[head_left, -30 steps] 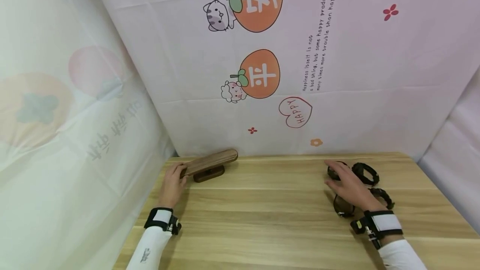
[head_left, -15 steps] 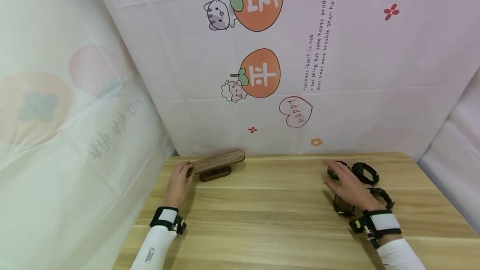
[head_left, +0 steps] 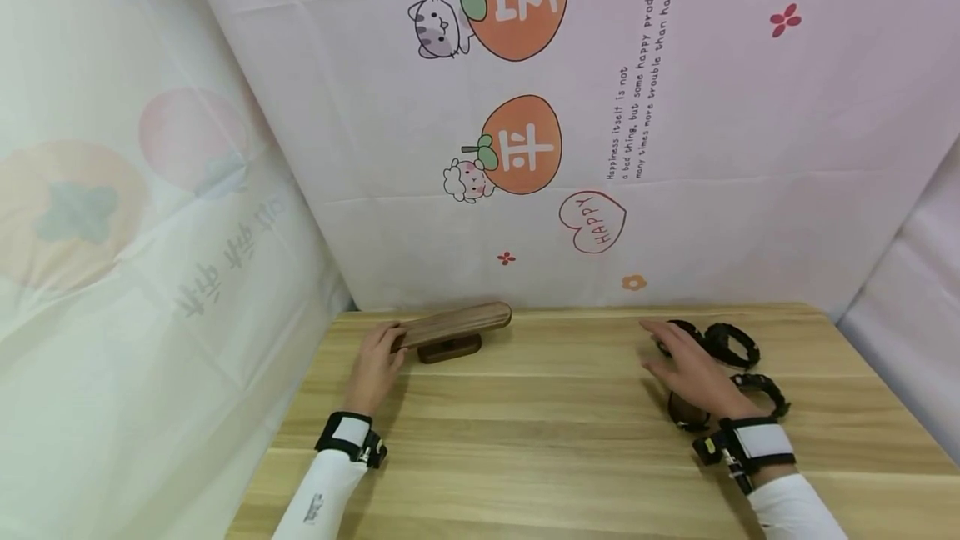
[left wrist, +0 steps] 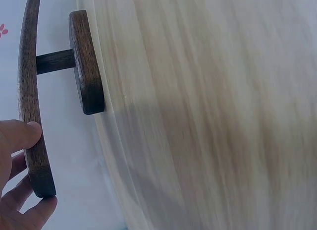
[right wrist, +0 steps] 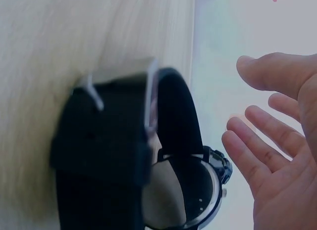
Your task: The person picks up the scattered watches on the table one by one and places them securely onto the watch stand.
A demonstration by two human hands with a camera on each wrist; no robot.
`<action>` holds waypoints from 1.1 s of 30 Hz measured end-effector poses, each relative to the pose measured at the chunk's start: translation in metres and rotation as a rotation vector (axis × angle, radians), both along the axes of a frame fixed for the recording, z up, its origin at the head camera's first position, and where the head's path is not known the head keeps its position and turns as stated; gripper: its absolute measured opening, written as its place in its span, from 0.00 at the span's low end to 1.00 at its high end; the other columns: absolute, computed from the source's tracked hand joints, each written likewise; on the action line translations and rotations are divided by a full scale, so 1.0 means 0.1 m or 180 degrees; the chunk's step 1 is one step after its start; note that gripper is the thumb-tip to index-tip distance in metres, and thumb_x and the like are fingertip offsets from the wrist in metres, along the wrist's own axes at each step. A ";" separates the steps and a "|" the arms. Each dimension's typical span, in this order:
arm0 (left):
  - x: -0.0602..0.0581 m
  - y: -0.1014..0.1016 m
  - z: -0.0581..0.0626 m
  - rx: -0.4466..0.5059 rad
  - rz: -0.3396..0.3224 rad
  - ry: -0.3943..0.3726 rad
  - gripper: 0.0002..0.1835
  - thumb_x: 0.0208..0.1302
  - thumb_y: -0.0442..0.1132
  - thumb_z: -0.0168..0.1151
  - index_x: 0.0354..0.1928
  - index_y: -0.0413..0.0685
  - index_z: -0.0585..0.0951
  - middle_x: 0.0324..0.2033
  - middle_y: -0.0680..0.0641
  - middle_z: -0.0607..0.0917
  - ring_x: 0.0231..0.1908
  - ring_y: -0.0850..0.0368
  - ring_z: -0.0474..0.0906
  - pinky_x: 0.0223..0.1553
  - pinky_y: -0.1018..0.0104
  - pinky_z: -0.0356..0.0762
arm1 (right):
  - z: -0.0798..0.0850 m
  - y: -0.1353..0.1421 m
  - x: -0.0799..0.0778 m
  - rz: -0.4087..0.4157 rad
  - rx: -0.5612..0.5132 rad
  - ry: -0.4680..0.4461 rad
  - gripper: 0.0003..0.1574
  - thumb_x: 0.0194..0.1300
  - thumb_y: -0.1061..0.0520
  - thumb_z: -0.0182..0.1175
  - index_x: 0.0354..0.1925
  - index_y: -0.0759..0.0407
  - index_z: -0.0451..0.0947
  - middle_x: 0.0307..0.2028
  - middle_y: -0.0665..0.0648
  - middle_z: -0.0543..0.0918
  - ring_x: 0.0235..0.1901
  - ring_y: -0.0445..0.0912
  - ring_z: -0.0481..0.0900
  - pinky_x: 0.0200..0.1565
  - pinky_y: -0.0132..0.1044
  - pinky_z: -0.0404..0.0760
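Note:
My left hand (head_left: 377, 369) grips the left end of a dark wooden stand (head_left: 453, 325) near the table's back edge. In the left wrist view, thumb and fingers pinch its long curved bar (left wrist: 29, 86); a short post joins the bar to an oblong base (left wrist: 88, 66). Whether that base touches the tabletop, I cannot tell. Over on the right, my right hand (head_left: 690, 369) hovers among several black wristwatches (head_left: 731, 344), holding none. Its fingers look relaxed and apart in the right wrist view, beside a watch with a round case (right wrist: 198, 195) and a blurred strap (right wrist: 101, 141).
The pale wooden table (head_left: 540, 423) reaches back to a printed white cloth wall (head_left: 405, 248). Another cloth wall (head_left: 262, 290) rises on the left side. Watches lie partly beneath and beside the right hand, including one strap loop (head_left: 772, 394) near the wrist.
My left hand has moved steadily to the right, taking the wooden stand along. The right hand has shifted only very slightly left; the watches lie as before.

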State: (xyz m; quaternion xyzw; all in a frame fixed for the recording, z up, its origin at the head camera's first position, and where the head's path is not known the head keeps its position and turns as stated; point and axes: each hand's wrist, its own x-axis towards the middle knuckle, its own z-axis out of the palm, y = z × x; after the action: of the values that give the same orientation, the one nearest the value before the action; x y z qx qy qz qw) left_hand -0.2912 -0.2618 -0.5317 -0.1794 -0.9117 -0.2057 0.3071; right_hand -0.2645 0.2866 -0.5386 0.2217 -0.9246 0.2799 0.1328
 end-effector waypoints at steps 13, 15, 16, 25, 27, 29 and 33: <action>0.00 0.20 -0.05 0.0068 -0.0051 -0.0068 0.20 0.62 0.27 0.77 0.56 0.37 0.86 0.61 0.34 0.84 0.61 0.37 0.81 0.62 0.46 0.84 | -0.04 -0.06 -0.06 0.0002 -0.0026 -0.0007 0.43 0.72 0.61 0.70 0.78 0.62 0.65 0.71 0.68 0.74 0.59 0.66 0.81 0.55 0.65 0.84; -0.01 0.23 -0.06 0.0069 -0.0057 -0.0083 0.20 0.62 0.27 0.77 0.57 0.37 0.85 0.61 0.34 0.84 0.62 0.38 0.80 0.63 0.46 0.84 | -0.03 -0.07 -0.06 0.0008 -0.0025 0.0003 0.42 0.72 0.61 0.70 0.78 0.62 0.65 0.70 0.68 0.74 0.58 0.66 0.81 0.55 0.65 0.85; -0.01 0.24 -0.06 0.0070 -0.0063 -0.0083 0.20 0.63 0.28 0.77 0.57 0.37 0.85 0.61 0.34 0.84 0.62 0.38 0.80 0.63 0.45 0.83 | -0.03 -0.07 -0.06 0.0011 -0.0028 0.0006 0.41 0.72 0.61 0.70 0.77 0.62 0.66 0.70 0.68 0.74 0.58 0.66 0.81 0.55 0.65 0.85; 0.01 0.41 -0.04 0.0083 -0.0107 -0.0214 0.19 0.65 0.28 0.75 0.58 0.38 0.85 0.63 0.35 0.83 0.65 0.38 0.79 0.66 0.45 0.82 | 0.01 -0.13 -0.03 0.0005 -0.0084 0.0022 0.38 0.71 0.63 0.70 0.74 0.63 0.69 0.68 0.68 0.77 0.57 0.67 0.83 0.55 0.66 0.84; 0.01 0.45 -0.04 0.0086 -0.0111 -0.0229 0.19 0.65 0.29 0.75 0.58 0.38 0.85 0.63 0.35 0.83 0.65 0.38 0.79 0.66 0.45 0.82 | 0.02 -0.15 -0.04 0.0017 -0.0092 0.0018 0.37 0.71 0.64 0.70 0.74 0.63 0.69 0.67 0.68 0.77 0.57 0.68 0.83 0.56 0.66 0.85; 0.00 0.49 -0.05 0.0083 -0.0120 -0.0237 0.19 0.66 0.30 0.75 0.58 0.39 0.85 0.64 0.37 0.83 0.66 0.39 0.79 0.67 0.46 0.81 | 0.02 -0.17 -0.06 0.0031 -0.0110 0.0002 0.37 0.71 0.65 0.70 0.73 0.63 0.70 0.67 0.68 0.77 0.57 0.68 0.83 0.56 0.65 0.85; -0.02 0.59 -0.05 0.0075 -0.0165 -0.0271 0.20 0.67 0.31 0.75 0.60 0.41 0.85 0.64 0.40 0.83 0.66 0.40 0.79 0.67 0.48 0.81 | 0.01 -0.20 -0.09 0.0039 -0.0149 -0.0072 0.35 0.71 0.65 0.69 0.72 0.63 0.70 0.66 0.67 0.77 0.58 0.66 0.82 0.56 0.62 0.87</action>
State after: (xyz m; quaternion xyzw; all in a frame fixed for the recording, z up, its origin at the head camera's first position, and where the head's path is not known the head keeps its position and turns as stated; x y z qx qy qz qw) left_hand -0.2930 -0.2024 -0.5367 -0.1904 -0.9165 -0.2318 0.2647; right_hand -0.2735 0.2671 -0.5372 0.2211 -0.9178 0.3049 0.1258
